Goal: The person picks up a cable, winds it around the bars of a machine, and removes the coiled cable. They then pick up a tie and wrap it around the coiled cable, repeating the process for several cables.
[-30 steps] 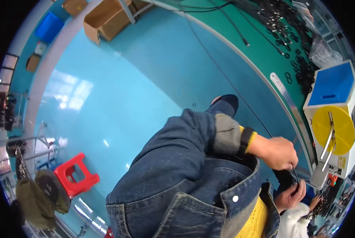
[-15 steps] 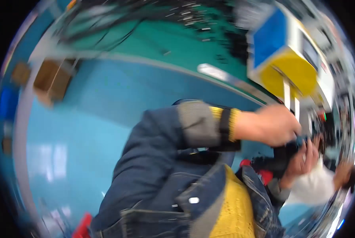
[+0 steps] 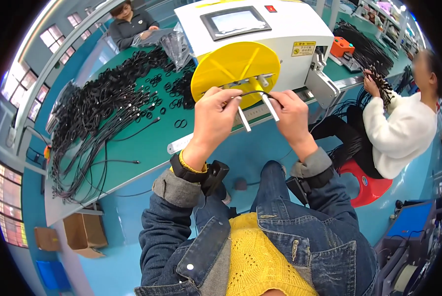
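A short stretch of black cable (image 3: pixel 253 92) spans the gap between my two hands, in front of a winding machine's yellow disc (image 3: pixel 216 69). My left hand (image 3: pixel 212 118) pinches one end of this stretch, thumb and fingers together. On the other side, my right hand (image 3: pixel 291 114) is closed around the cable, its fingertips by the pale prong (image 3: pixel 270 108). A second pale prong (image 3: pixel 243 120) juts toward me beside my left fingers. The cable crosses at the prongs; whether it touches them I cannot tell. Its ends are hidden in my fingers.
Black cables (image 3: pixel 90 133) and small black rings (image 3: pixel 180 123) cover much of the green table (image 3: pixel 124 158) at left. A person in white (image 3: pixel 396 128) sits at right on a red stool (image 3: pixel 366 190), holding cables. Another person (image 3: pixel 132 29) works behind the table. A cardboard box (image 3: pixel 85 234) stands lower left.
The view has swung round and sharpened, bringing the machine to the upper middle. My hands, close together at the right before, are now apart before the yellow disc with cable between them.
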Tool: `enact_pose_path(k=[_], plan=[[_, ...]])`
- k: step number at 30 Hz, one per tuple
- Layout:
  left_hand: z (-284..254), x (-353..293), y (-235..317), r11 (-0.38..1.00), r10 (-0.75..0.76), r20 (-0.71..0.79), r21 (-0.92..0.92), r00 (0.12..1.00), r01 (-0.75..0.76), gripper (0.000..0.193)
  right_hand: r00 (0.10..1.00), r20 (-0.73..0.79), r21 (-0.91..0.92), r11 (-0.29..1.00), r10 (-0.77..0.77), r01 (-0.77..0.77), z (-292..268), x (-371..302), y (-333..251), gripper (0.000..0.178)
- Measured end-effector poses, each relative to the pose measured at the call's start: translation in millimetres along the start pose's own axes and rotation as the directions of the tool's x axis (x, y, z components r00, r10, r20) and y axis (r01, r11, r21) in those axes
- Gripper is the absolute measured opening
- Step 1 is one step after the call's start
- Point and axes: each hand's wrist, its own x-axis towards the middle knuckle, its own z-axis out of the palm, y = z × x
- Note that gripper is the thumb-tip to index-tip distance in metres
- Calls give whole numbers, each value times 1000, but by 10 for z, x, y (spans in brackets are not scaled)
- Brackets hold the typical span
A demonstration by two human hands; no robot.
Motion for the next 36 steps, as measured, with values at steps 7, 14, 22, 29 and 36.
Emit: enact_pose_path(k=[7,14,22,29,36], plan=[[-1,108,-173,993,-97,-21,66,995,98,16,993,-48,90,991,105,-100,376,116,191,9],[28,74,-291,991,-133,-49,-40,990,131,16,970,-65,226,951,232,-212,398,-11,249,12],[34,-84,-314,986,-119,-135,-129,984,101,15,905,187,155,898,382,-411,-11,-868,342,16],[-58,-174,-246,1000,-2,-196,29,981,8,15,683,440,105,722,584,-684,-164,-1170,408,15],[-169,-315,-72,971,133,-149,217,980,-99,16,605,543,159,636,583,-755,-131,-1173,326,18]])
